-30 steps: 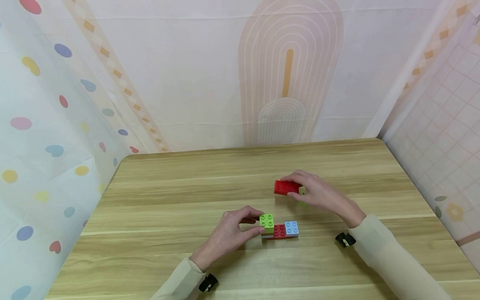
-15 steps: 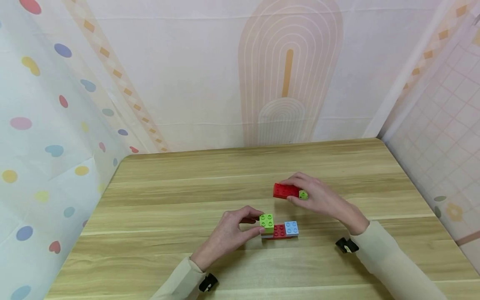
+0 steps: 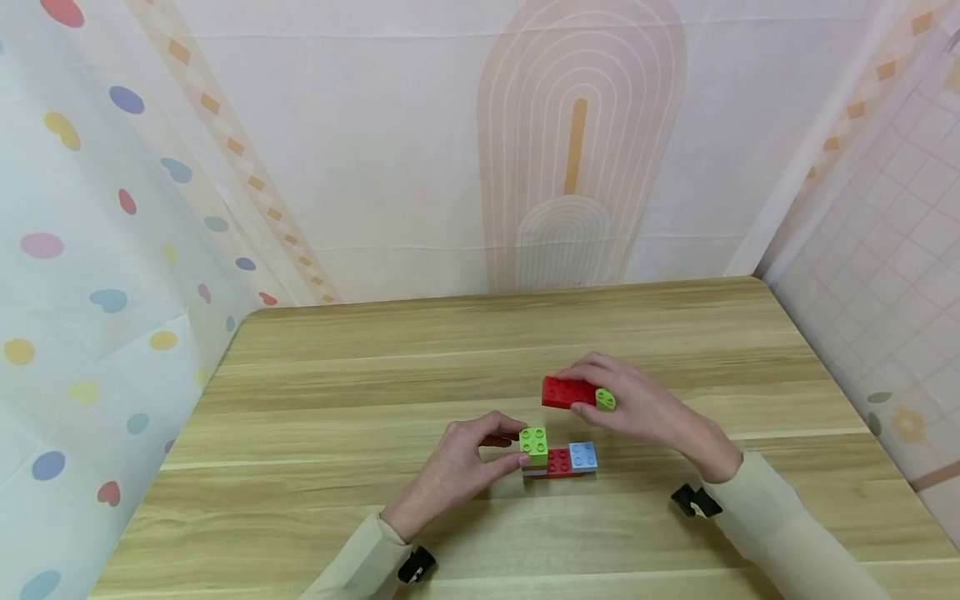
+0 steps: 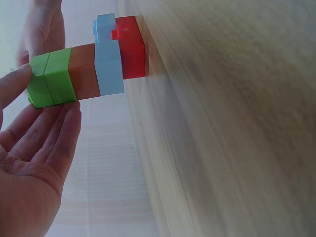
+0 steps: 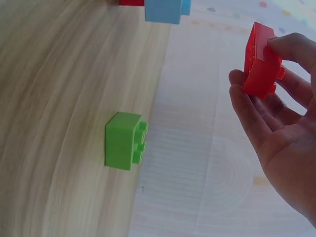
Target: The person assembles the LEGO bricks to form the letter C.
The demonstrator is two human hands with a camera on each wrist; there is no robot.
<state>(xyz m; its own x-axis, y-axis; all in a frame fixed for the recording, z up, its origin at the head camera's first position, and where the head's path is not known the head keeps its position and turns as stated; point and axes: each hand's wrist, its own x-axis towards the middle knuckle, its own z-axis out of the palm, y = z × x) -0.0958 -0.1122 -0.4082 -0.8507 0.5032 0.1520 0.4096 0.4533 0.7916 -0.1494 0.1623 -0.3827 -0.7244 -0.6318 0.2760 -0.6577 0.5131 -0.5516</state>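
Note:
My left hand (image 3: 457,467) pinches the top of a small tower with thumb and fingers. Two lime green building bricks (image 4: 52,76) form its top, above a brown brick (image 4: 85,71) and a light blue brick (image 4: 109,66). All stand on one end of a red base brick (image 4: 132,49); another light blue brick (image 3: 582,456) sits on its other end. Behind and right of the tower, my right hand (image 3: 637,400) grips a loose red brick (image 5: 264,61) in the air between thumb and fingers. In the right wrist view its studs face the palm side.
A single green brick (image 5: 121,140) rests studs up on the wooden table (image 3: 337,442), partly behind my right hand in the head view. A patterned cloth (image 3: 405,150) hangs along the table's back edge.
My right hand has come slightly nearer and left with the red brick, showing more of the loose green brick. The left hand and the tower stay put.

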